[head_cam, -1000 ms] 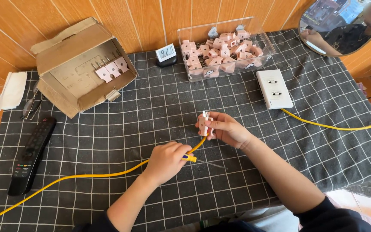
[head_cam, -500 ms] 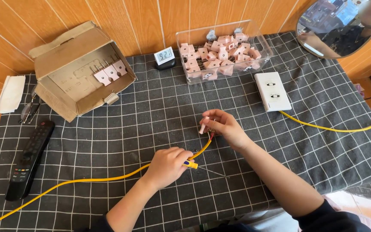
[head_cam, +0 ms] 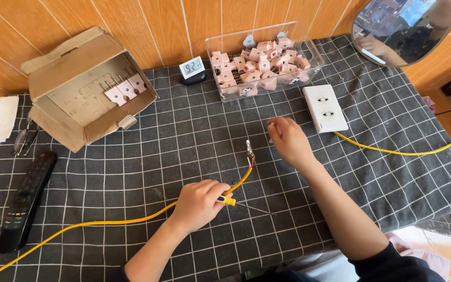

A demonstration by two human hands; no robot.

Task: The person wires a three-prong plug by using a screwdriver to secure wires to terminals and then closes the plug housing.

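Grid-checked dark cloth against orange tiled wall | my left hand clamped on yellow cable mid-table | my right hand, fingers loosely apart, has let go of the cable's bare end.

yellow cable, pink plugs, checked cloth

Bright, even daylight falls across the checked cloth, leaving only soft, short shadows beside the cardboard box and under the forearms, while the round mirror and clear plastic tub catch mild glare (focus is sharp throughout, with slight wide-angle bowing at the edges).
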